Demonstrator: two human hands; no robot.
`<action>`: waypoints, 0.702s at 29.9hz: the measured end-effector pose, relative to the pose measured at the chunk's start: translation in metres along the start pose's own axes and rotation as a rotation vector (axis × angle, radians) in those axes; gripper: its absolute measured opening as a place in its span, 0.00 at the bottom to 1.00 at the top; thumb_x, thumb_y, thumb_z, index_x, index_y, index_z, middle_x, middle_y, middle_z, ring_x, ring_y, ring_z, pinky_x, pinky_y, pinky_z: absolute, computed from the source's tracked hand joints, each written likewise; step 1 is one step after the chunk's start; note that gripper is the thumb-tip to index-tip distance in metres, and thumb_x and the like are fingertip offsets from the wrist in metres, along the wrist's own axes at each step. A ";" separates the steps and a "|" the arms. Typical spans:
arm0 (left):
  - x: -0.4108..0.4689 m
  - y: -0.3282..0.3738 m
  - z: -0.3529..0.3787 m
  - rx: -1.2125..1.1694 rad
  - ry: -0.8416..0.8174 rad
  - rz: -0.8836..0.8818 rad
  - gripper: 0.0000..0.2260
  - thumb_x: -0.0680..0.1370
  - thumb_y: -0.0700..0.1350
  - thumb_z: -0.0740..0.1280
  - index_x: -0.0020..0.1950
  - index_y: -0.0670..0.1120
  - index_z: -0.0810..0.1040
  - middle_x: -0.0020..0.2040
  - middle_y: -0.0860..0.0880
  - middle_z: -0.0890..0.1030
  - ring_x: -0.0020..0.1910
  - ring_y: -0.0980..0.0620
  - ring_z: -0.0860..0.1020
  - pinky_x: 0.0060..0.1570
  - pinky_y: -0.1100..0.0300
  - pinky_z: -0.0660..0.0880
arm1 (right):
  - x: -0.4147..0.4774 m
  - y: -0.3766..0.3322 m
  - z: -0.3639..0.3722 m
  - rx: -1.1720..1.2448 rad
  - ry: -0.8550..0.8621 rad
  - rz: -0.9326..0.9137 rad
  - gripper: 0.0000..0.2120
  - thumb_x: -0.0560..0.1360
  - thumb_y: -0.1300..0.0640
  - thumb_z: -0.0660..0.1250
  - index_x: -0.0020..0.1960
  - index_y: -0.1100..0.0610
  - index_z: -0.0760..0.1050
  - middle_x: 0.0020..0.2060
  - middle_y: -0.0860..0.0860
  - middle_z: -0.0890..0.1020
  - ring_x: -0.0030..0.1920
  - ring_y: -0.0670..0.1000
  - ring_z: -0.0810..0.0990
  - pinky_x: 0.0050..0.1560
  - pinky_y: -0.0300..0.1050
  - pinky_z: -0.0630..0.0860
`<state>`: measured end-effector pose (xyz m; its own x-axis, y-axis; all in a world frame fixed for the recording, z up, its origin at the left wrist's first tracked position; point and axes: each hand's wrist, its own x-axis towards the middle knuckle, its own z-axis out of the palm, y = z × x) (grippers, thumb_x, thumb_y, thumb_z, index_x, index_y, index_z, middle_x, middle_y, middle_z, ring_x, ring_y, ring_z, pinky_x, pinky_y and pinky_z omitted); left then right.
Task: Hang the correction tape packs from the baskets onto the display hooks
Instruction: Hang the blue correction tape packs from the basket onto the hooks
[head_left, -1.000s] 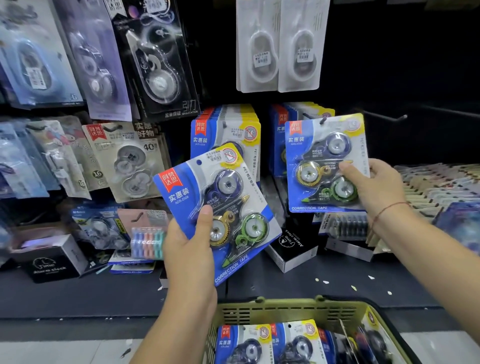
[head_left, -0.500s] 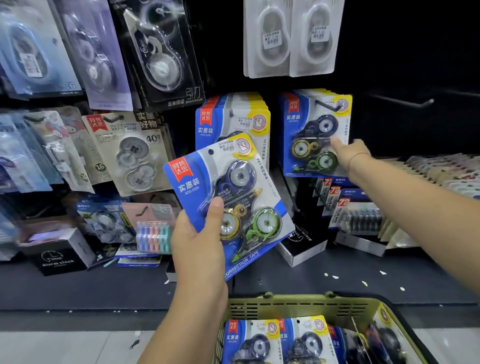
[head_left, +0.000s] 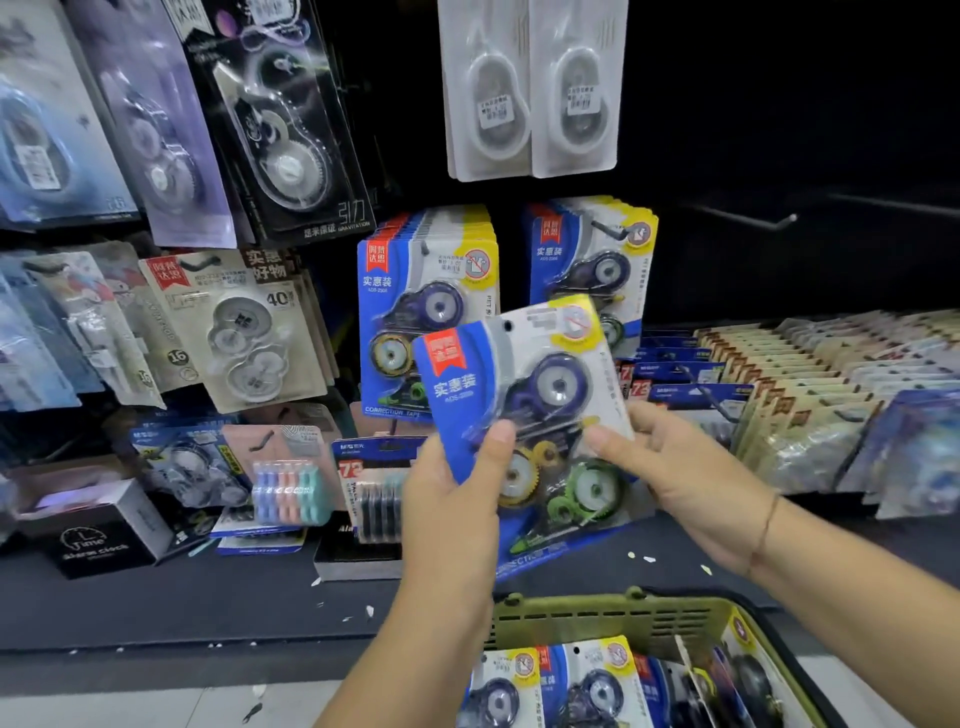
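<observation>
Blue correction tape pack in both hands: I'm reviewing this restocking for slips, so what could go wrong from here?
The pack is tilted, so its small hang hole could miss the hook. The right stack looks nearly full; pushing another on might knock its front pack loose. The left hand and right hand pinch only its middle, so it may slip.

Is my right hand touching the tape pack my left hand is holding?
Touching. The head view shows the right hand with its thumb on the front of the tape pack, which the left hand grips.
</observation>
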<state>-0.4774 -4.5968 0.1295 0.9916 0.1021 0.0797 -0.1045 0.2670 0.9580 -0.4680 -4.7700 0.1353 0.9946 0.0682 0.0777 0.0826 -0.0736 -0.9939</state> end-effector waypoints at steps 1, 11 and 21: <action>0.000 -0.001 0.005 0.026 -0.028 0.002 0.08 0.79 0.47 0.70 0.58 0.51 0.82 0.53 0.52 0.87 0.56 0.49 0.84 0.61 0.43 0.78 | 0.001 -0.001 0.000 -0.008 0.037 -0.040 0.28 0.62 0.43 0.72 0.58 0.53 0.77 0.49 0.47 0.86 0.51 0.47 0.84 0.50 0.40 0.80; 0.087 0.035 0.009 1.137 0.077 0.643 0.26 0.83 0.53 0.63 0.80 0.48 0.63 0.81 0.42 0.58 0.80 0.45 0.55 0.78 0.49 0.52 | 0.047 -0.024 -0.053 -0.126 0.513 -0.196 0.09 0.74 0.50 0.72 0.49 0.53 0.77 0.47 0.53 0.84 0.50 0.55 0.83 0.54 0.57 0.79; 0.128 0.027 0.005 1.412 0.023 0.569 0.33 0.83 0.59 0.59 0.83 0.55 0.46 0.83 0.41 0.43 0.82 0.39 0.45 0.79 0.46 0.46 | 0.069 -0.026 -0.070 -0.266 0.589 -0.168 0.08 0.74 0.48 0.71 0.47 0.51 0.76 0.43 0.46 0.82 0.43 0.45 0.80 0.40 0.40 0.75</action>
<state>-0.3524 -4.5810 0.1668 0.8434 -0.1099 0.5260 -0.2906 -0.9166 0.2745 -0.3968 -4.8326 0.1721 0.8284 -0.4489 0.3350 0.1773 -0.3572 -0.9171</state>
